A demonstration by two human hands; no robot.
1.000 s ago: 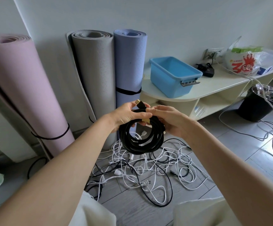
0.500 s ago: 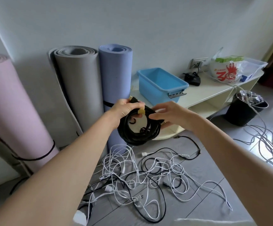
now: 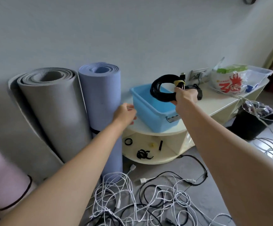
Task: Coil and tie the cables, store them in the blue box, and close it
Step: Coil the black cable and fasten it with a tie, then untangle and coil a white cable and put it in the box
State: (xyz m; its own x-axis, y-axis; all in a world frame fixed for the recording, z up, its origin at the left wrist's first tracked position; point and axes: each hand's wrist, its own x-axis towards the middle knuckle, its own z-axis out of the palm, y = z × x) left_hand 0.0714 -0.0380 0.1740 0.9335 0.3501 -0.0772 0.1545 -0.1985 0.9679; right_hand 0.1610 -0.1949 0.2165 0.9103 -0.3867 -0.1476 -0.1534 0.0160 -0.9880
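A black cable coil [image 3: 156, 92], bound with a yellow tie [image 3: 179, 82], hangs just above the open blue box [image 3: 150, 115]. My right hand [image 3: 185, 97] grips the coil at its right side. The box stands on the cream cabinet top [image 3: 222, 101], and no lid is in view. My left hand [image 3: 124, 114] is beside the box's left wall with loosely curled fingers, holding nothing. A tangle of white and black loose cables [image 3: 132, 201] lies on the floor below.
Grey [image 3: 54, 103], blue-purple [image 3: 101, 95] and pink [image 3: 2, 176] rolled mats lean on the wall at left. Black ties [image 3: 143, 154] lie on the cabinet's lower shelf. A plastic bag [image 3: 228, 82] sits on the cabinet's right end, and a black bin [image 3: 253, 121] stands beside it.
My left hand let go of the coil and dropped to the box's left side. My right hand carried the tied coil forward over the blue box. The view moved closer to the cabinet.
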